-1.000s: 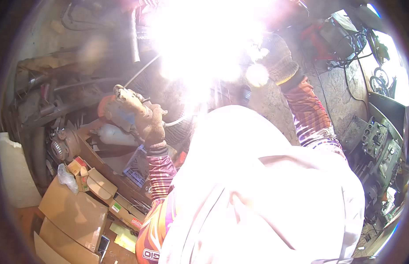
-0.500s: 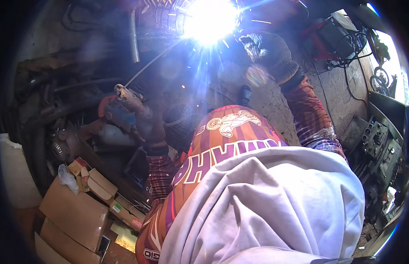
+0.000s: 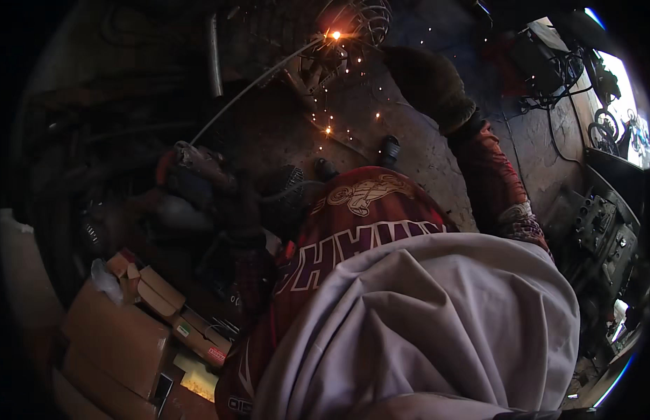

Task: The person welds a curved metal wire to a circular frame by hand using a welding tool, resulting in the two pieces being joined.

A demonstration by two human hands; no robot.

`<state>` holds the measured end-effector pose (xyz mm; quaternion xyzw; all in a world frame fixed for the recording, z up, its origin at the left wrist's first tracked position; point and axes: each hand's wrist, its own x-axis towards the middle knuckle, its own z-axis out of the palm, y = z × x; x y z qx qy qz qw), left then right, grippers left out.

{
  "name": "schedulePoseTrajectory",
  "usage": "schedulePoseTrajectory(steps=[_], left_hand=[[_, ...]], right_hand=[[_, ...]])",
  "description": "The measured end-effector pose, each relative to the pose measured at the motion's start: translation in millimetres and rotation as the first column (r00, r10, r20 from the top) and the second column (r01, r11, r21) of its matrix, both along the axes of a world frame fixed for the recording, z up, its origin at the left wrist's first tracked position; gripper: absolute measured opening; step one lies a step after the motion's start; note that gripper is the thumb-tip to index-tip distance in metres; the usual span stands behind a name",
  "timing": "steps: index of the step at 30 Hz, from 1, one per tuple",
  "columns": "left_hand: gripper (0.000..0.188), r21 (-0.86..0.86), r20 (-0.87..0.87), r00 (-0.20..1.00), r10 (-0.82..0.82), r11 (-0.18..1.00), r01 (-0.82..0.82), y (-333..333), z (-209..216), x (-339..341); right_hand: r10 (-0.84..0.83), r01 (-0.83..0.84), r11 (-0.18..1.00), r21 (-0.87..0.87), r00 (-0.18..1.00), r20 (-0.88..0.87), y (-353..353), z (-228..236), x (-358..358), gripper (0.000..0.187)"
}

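A long thin metal rod (image 3: 251,82) runs from my left hand (image 3: 202,168) up to the right. My left fingers are closed round its lower end, at the left of the view. At its far end, a small orange glow (image 3: 336,35) burns against a curved wire-like metal piece (image 3: 372,19), and sparks drop below it. My right hand (image 3: 430,87), in a thick dark glove, is raised just right of that metal piece. Shadow hides its fingers, so whether it grips or touches the metal does not show.
A metal tube (image 3: 214,59) stands left of the glow. Cardboard boxes (image 3: 118,336) lie at lower left. A dark machine with cables (image 3: 549,59) sits at upper right, and metal machine parts (image 3: 605,234) at right. Shoes (image 3: 389,150) show on the floor (image 3: 437,161) below the sparks.
The blinding white-blue light has shrunk to a small orange glow, and the scene has darkened. My left hand and the rod's lower end have shifted slightly left. My right hand stays nearly in place.
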<state>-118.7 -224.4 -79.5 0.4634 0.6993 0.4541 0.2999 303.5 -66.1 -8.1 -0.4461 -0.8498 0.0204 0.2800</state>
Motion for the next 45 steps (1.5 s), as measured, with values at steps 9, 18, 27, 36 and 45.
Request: schedulePoseTrajectory(steps=[9, 18, 27, 36, 45], left_hand=[[0.034, -0.083, 0.284, 0.959, 0.024, 0.997, -0.001, 10, 30, 21], [0.021, 0.030, 0.220, 0.975, 0.003, 0.999, -0.010, 12, 21, 17], [0.048, 0.069, 0.267, 0.957, -0.117, 0.992, 0.102, 7, 5, 4], [0.045, 0.037, 0.248, 0.967, -0.066, 0.998, 0.059, 11, 12, 10], [0.043, 0.051, 0.263, 0.962, -0.078, 0.996, 0.067, 11, 10, 8]], right_hand=[[-0.059, 0.051, 0.995, -0.087, 0.994, -0.091, -10, 18, -23, 0.024], [-0.146, 0.131, 0.968, -0.216, 0.988, -0.057, -15, 29, -32, 0.028], [-0.076, 0.054, 0.985, -0.163, 0.988, -0.131, -12, 3, -19, 0.029], [-0.087, 0.078, 0.988, -0.130, 0.994, -0.066, -11, 13, -20, 0.029], [-0.044, 0.042, 0.998, -0.047, 0.999, -0.029, -5, -2, -8, 0.030]])
